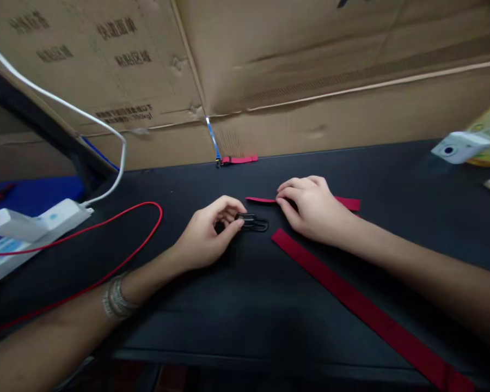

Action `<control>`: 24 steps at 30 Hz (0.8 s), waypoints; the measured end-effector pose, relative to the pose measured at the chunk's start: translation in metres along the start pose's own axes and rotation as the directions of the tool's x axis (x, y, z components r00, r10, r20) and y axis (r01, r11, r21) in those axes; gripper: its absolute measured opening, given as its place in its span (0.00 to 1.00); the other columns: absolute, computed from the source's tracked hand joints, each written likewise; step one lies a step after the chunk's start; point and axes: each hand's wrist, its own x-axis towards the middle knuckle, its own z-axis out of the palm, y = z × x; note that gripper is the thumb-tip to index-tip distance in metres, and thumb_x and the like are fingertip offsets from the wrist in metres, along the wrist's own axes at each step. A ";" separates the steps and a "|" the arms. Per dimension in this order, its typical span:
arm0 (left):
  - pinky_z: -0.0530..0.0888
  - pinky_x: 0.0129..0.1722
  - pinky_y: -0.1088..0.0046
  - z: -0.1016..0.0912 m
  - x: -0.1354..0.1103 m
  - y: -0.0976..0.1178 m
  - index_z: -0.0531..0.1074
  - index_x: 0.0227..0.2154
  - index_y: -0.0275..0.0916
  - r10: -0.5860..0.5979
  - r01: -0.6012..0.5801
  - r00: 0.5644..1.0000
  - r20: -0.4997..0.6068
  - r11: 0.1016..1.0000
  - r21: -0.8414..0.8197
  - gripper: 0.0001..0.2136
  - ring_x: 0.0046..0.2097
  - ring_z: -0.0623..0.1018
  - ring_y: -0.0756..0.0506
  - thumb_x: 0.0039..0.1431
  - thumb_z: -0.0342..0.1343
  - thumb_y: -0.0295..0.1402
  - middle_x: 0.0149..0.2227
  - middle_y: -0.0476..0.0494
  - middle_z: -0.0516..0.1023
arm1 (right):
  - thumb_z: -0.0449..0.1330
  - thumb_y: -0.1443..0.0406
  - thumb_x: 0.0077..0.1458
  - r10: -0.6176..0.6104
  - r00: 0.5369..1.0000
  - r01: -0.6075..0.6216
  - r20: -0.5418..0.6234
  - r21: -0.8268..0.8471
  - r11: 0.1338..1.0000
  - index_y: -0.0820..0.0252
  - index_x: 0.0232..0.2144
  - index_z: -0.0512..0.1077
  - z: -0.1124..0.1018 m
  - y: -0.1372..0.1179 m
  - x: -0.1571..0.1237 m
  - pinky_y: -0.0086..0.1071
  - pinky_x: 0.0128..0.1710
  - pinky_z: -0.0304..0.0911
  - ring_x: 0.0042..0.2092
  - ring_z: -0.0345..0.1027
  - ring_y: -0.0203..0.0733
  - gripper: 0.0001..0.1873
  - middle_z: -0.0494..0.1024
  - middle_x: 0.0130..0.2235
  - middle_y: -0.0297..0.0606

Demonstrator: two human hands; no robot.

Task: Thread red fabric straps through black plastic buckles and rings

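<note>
My left hand (207, 234) rests on the dark table (245, 305), fingers pinched on a small black plastic buckle (253, 222). My right hand (312, 209) is just to its right, thumb and fingers pinched on the end of a red strap (260, 200) that points toward the buckle. The strap passes under my right hand and shows again at its far side. A longer stretch of red strap (351, 299) runs from below my right hand diagonally to the lower right corner.
Cardboard sheets (269, 65) stand along the table's back edge. A short red strap piece with a clip (237, 160) lies against them. A red cable (106, 239) and a white power strip (44, 220) lie at the left. A white device (459, 147) sits at the far right.
</note>
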 end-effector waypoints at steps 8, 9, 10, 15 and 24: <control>0.71 0.30 0.79 -0.005 0.011 -0.006 0.75 0.40 0.35 -0.047 0.056 0.997 0.057 0.984 -0.167 0.08 0.33 0.76 0.51 0.63 0.56 0.34 0.34 0.46 0.78 | 0.56 0.61 0.62 -0.095 0.995 0.095 -0.004 0.116 0.989 0.66 0.58 0.72 0.006 0.000 -0.003 0.46 0.62 0.58 0.58 0.70 0.51 0.24 0.77 0.56 0.48; 0.71 0.31 0.78 -0.005 0.011 -0.005 0.75 0.39 0.35 -0.043 0.051 0.998 0.054 0.984 -0.170 0.07 0.33 0.76 0.51 0.63 0.56 0.33 0.33 0.46 0.78 | 0.55 0.62 0.63 -0.096 0.995 0.095 0.003 0.113 0.989 0.65 0.58 0.73 0.007 0.000 -0.003 0.46 0.61 0.59 0.58 0.70 0.51 0.24 0.77 0.56 0.47; 0.71 0.31 0.78 -0.005 0.012 -0.005 0.75 0.39 0.35 -0.042 0.050 0.998 0.054 0.984 -0.168 0.07 0.33 0.75 0.51 0.62 0.56 0.33 0.33 0.46 0.77 | 0.54 0.63 0.63 -0.086 0.996 0.085 0.007 0.106 0.991 0.64 0.57 0.74 0.008 0.000 -0.003 0.46 0.60 0.59 0.57 0.70 0.52 0.22 0.77 0.56 0.47; 0.67 0.29 0.78 -0.006 0.012 -0.005 0.75 0.34 0.35 -0.059 0.067 0.996 0.067 0.988 -0.136 0.05 0.28 0.70 0.53 0.59 0.57 0.31 0.29 0.49 0.73 | 0.52 0.67 0.61 -0.053 0.998 0.047 0.045 0.128 0.991 0.62 0.57 0.74 0.008 -0.003 -0.004 0.45 0.54 0.61 0.53 0.70 0.50 0.23 0.78 0.52 0.48; 0.67 0.29 0.78 -0.007 0.012 -0.004 0.74 0.35 0.35 -0.052 0.061 0.994 0.093 0.993 -0.098 0.05 0.29 0.71 0.53 0.58 0.56 0.30 0.28 0.49 0.73 | 0.51 0.68 0.61 0.031 0.991 -0.048 0.126 0.136 0.990 0.67 0.61 0.70 0.004 -0.011 -0.004 0.51 0.62 0.61 0.58 0.67 0.55 0.27 0.73 0.56 0.52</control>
